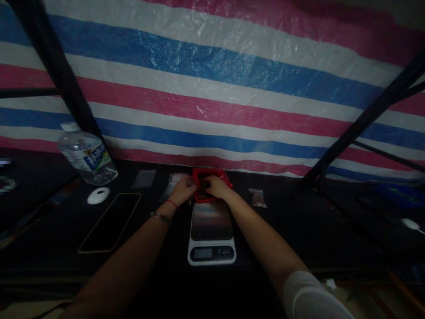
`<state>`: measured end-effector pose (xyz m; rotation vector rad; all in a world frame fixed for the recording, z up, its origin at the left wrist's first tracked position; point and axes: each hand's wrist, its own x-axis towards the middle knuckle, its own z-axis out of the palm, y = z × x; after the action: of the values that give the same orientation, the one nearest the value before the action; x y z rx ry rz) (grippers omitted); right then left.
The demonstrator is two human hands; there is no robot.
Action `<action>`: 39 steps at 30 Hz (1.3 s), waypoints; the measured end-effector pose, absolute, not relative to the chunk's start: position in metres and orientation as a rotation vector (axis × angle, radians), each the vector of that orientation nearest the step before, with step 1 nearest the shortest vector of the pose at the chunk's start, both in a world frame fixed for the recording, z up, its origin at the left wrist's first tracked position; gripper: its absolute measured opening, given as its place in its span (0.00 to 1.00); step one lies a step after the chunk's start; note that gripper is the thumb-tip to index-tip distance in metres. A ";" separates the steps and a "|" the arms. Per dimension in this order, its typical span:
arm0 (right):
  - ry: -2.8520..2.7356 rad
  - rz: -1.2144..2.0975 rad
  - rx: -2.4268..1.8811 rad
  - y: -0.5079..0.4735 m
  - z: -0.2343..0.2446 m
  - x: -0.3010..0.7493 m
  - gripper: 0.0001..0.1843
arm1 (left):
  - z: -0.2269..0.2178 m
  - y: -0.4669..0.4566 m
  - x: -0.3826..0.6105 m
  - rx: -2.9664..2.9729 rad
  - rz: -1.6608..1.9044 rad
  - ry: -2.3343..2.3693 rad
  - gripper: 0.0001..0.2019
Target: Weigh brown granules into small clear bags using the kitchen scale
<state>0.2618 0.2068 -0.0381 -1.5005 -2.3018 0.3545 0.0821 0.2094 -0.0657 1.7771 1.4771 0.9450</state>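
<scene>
A red plastic bag (226,176) sits open at the back of a kitchen scale (212,223), with small dark brown pieces inside. My right hand (217,186) reaches into its mouth from the right, fingers closed down among the pieces; what they grip is hidden. At the bag's left edge my left hand (182,189) is closed in a pinch. A shiny clear bit of plastic, seemingly a small bag, shows at its fingertips, though dim light blurs it. Flat clear bags (172,180) lie just behind my left hand.
A filled small zip bag (257,198) lies right of the scale. To the left are another clear zip bag (144,178), a phone (111,223), a white oval mouse-like object (98,195) and a large water bottle (88,155). Striped sheeting (212,106) and dark metal posts (56,62) bound the table behind.
</scene>
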 end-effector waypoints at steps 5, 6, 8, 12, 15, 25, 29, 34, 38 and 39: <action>-2.218 0.385 -1.488 0.209 -0.041 0.262 0.17 | -0.068 0.211 0.082 1.761 0.999 1.439 0.12; -2.228 0.387 -1.482 0.209 -0.042 0.262 0.18 | -0.068 0.210 0.082 1.774 1.000 1.433 0.11; -2.253 0.388 -1.469 0.210 -0.044 0.263 0.18 | -0.067 0.210 0.082 1.781 0.996 1.424 0.11; -2.201 0.412 -1.436 0.211 -0.048 0.265 0.17 | -0.071 0.212 0.083 1.729 1.045 1.381 0.12; -2.150 0.484 -1.370 0.212 -0.052 0.268 0.18 | -0.075 0.215 0.083 1.694 1.119 1.338 0.11; -1.990 0.813 -1.318 0.210 -0.059 0.273 0.21 | -0.076 0.216 0.082 1.597 1.241 1.303 0.12; -2.047 0.749 -1.335 0.208 -0.055 0.270 0.20 | -0.074 0.211 0.084 1.556 1.196 1.202 0.12; -1.933 0.938 -1.257 0.208 -0.059 0.270 0.17 | -0.072 0.211 0.084 1.499 1.222 1.256 0.13; -1.811 1.119 -1.180 0.207 -0.062 0.273 0.16 | -0.069 0.210 0.083 1.485 1.220 1.221 0.14; -1.780 1.163 -1.166 0.207 -0.062 0.273 0.17 | -0.069 0.210 0.083 1.486 1.225 1.217 0.14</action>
<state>0.2729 0.2069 -0.0615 -1.1664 -1.7799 1.1627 0.0833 0.2101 -0.0689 1.4863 1.2171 1.2250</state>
